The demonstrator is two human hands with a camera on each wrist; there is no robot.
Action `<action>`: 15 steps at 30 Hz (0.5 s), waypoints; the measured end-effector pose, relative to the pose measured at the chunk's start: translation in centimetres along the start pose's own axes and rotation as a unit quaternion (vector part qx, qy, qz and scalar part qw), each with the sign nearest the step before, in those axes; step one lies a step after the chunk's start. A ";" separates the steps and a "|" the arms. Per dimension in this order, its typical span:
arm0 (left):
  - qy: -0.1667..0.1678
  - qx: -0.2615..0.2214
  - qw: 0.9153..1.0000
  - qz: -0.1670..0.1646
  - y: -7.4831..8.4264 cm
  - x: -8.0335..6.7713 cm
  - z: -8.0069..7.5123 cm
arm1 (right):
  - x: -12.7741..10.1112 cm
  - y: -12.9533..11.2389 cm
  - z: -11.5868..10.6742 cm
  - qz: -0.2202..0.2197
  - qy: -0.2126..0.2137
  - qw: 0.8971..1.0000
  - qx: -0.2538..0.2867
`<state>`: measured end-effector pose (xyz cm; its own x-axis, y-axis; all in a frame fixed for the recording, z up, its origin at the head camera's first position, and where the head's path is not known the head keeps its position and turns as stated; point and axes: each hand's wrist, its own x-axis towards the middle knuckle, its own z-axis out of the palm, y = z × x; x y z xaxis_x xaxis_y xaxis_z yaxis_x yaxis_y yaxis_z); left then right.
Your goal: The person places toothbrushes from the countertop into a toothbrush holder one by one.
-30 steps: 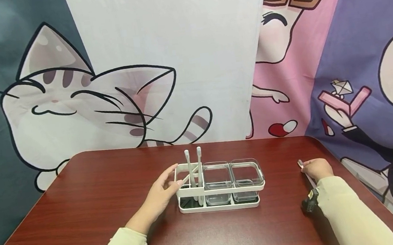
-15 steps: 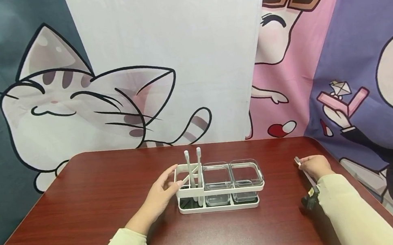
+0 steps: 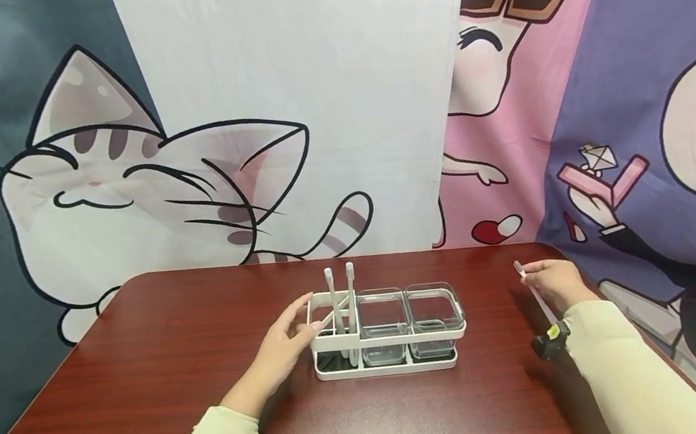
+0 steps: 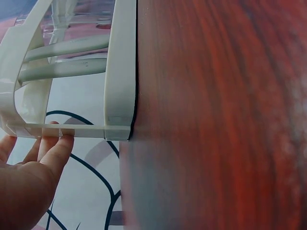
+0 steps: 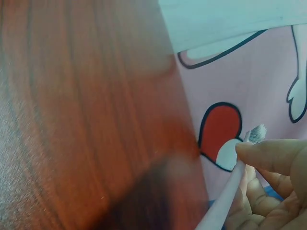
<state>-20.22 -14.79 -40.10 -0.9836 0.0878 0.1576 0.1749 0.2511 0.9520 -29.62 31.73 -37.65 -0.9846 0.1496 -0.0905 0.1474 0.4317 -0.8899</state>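
Left hand [image 3: 282, 344], fingers straight, touches the near end of the white holder [image 3: 386, 357] on the counter [image 3: 147, 386]; two toothbrushes [image 3: 341, 297] stand just beyond its fingertips. Far right, well apart, right hand [image 3: 554, 282] pinches a toothbrush [image 3: 529, 289], lifted, bristles pointing away.

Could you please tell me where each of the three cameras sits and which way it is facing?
Head: worn on the head, looking forward and down at the table, both hands and sleeves.
Left wrist: beside the left hand, looking along the tabletop at the white rack.
Right wrist: beside the right hand, looking at its toothbrush.
Shared: head and left wrist both show the rack.
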 end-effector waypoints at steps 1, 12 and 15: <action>0.001 0.000 1.000 0.000 0.0 0.0 0.0 | 0.0 -0.2 0.0 -0.003 -0.002 1.000 -0.001; 0.003 0.004 1.000 -0.001 0.0 0.0 0.0 | -0.5 -3.4 0.0 -0.030 -0.010 0.999 -0.011; 0.004 0.002 1.000 -0.002 0.0 0.0 0.0 | -0.7 -4.3 0.1 -0.040 -0.010 0.999 0.006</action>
<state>-20.18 -14.76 -40.08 -0.9845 0.0797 0.1564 0.1718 0.2551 0.9515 -29.54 29.72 -33.80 -0.9948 0.0981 -0.0276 0.0675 0.4315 -0.8996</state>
